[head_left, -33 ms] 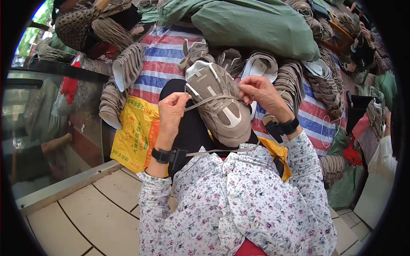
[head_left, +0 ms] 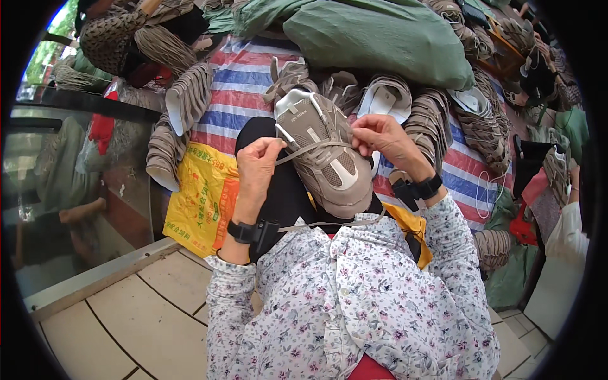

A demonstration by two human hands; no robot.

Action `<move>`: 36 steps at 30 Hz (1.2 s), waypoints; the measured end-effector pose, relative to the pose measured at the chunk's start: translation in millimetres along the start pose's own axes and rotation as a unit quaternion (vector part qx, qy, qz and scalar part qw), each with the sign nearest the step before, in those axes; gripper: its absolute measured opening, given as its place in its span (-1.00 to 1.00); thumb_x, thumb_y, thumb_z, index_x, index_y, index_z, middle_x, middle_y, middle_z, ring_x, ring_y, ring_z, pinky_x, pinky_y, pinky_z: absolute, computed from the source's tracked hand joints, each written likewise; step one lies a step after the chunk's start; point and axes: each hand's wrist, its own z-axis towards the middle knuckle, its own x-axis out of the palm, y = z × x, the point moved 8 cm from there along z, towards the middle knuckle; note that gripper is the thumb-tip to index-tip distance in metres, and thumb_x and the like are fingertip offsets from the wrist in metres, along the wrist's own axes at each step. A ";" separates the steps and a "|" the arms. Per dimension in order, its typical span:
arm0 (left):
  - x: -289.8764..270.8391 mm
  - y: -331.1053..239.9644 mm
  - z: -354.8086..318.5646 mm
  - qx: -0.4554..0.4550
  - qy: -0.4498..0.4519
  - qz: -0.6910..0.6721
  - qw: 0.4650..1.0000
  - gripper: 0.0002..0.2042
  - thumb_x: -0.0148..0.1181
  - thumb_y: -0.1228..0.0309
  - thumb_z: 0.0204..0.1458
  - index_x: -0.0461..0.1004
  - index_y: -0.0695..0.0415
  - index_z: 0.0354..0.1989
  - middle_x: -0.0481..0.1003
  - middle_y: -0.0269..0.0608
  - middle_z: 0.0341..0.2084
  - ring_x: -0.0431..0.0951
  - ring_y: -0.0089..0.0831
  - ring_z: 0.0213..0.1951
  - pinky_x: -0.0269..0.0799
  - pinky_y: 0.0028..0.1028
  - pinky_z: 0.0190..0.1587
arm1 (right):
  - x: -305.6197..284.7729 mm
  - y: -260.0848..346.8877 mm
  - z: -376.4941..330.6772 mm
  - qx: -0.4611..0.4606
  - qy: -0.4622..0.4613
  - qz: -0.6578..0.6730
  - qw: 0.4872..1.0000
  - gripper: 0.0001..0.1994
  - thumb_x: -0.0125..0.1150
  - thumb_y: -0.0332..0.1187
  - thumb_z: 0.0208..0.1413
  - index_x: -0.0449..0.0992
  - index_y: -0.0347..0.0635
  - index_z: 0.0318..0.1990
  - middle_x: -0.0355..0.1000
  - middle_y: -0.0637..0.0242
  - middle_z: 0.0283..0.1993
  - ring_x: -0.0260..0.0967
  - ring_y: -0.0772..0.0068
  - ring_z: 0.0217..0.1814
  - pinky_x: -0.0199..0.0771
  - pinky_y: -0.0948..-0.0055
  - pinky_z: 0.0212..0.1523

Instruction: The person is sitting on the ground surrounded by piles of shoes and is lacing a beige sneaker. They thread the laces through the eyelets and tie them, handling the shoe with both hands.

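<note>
Lacing looked partly done: one grey sneaker point(head_left: 323, 158) rested on the person's lap, near the middle, its lace point(head_left: 310, 151) crossing the tongue with loose ends left to tighten. Left hand point(head_left: 258, 168) pinched one lace end; right hand point(head_left: 379, 140) pinched the other. One yellow bag point(head_left: 199, 196) lay left, one green sack point(head_left: 386, 38) far right

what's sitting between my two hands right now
The head view shows the taupe sneaker resting on your lap between the left hand and right hand, its lace stretched from one to the other.
</note>
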 end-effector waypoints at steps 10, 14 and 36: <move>15.3 -7.9 -18.6 0.046 0.049 0.098 0.993 -0.72 0.10 0.29 0.26 0.62 0.23 -0.35 0.26 -0.57 -0.69 0.14 -0.78 -0.59 -0.01 -0.63 -0.55 | 8.2 9.2 -9.6 0.023 0.005 -0.003 1.000 -0.84 0.28 -0.29 0.21 0.57 -0.20 -0.28 0.35 0.61 -0.51 0.12 0.81 -0.58 0.05 0.73 -0.59; 22.8 -6.5 -24.4 0.038 0.084 0.119 0.989 -0.72 0.10 0.31 0.25 0.61 0.28 -0.36 0.39 -0.49 -0.64 0.22 -0.75 -0.55 0.12 -0.62 -0.50 | -1.3 -4.9 -14.0 0.059 -0.005 -0.022 0.998 -0.82 0.30 -0.27 0.19 0.58 -0.20 -0.31 0.33 0.62 -0.53 0.06 0.81 -0.59 -0.02 0.71 -0.60; 46.8 -45.0 -36.5 0.191 -0.025 0.371 0.908 -0.75 0.22 0.46 0.08 0.39 0.30 -0.60 0.37 0.02 -0.71 0.40 0.00 -0.66 0.24 -0.26 -0.57 | 10.3 9.2 -9.5 0.023 -0.088 -0.019 0.996 -0.83 0.35 -0.30 0.13 0.64 -0.22 -0.28 0.38 0.59 -0.54 0.12 0.81 -0.60 0.03 0.71 -0.61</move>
